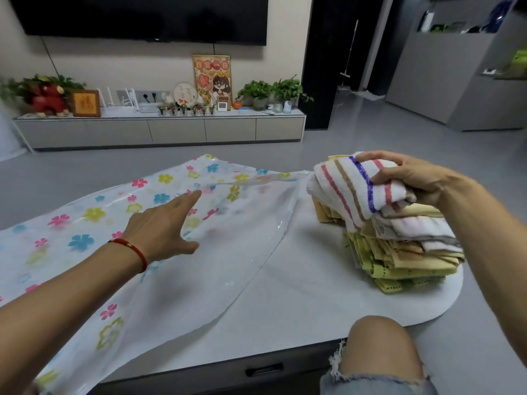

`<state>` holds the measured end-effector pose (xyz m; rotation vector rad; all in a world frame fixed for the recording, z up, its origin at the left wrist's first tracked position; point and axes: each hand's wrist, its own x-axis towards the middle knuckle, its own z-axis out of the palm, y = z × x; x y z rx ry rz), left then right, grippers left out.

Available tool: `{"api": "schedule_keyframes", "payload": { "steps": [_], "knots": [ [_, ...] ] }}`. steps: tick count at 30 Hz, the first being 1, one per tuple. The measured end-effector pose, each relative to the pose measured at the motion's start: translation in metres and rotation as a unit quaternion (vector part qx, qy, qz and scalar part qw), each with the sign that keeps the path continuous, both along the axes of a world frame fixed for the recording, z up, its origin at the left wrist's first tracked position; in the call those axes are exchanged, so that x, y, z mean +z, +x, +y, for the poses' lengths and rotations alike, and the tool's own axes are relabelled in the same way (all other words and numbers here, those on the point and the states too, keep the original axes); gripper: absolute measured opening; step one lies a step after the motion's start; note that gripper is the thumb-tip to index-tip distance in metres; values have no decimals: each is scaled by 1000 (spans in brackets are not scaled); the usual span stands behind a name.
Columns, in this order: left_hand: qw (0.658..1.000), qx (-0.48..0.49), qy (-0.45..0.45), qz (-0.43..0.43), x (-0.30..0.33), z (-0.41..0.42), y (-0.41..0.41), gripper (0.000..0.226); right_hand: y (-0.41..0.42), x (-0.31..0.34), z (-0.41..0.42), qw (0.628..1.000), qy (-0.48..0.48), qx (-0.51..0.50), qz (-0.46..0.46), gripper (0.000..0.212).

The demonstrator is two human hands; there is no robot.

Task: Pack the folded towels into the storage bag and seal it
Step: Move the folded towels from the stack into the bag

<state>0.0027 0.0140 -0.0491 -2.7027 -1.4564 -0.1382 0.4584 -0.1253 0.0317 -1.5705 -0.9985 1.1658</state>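
Observation:
A clear storage bag point(94, 220) printed with coloured flowers lies flat across the left and middle of the white table point(299, 280). Its open mouth edge faces right. My left hand point(168, 226) reaches over the bag with fingers straight and the fingertips near the bag's upper layer. A stack of folded towels point(399, 246) in yellow and beige sits at the table's right end. My right hand point(410, 175) grips the top towel, a white striped towel point(350, 186), at the top of the stack.
My knee point(379, 354) in torn jeans rises at the table's near edge. A drawer handle point(263, 369) shows on the table front. Across the grey floor stands a low TV cabinet point(159, 129) with plants and ornaments.

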Motion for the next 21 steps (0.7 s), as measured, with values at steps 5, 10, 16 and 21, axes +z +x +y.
{"api": "schedule_keyframes", "payload": {
  "steps": [5, 10, 16, 21],
  "knots": [
    [1000, 1, 27, -14, 10, 4, -7, 115, -56, -33, 8, 987, 52, 94, 119, 59],
    [998, 2, 60, -21, 26, 15, -16, 109, -132, -92, 40, 963, -42, 229, 134, 51],
    [994, -6, 104, -17, 44, 15, -16, 107, -215, -149, 136, 980, 46, 23, 195, 49],
    [990, -44, 129, -32, 56, 5, -22, 113, -251, -204, 206, 978, -15, -184, 95, 40]
  ]
}}
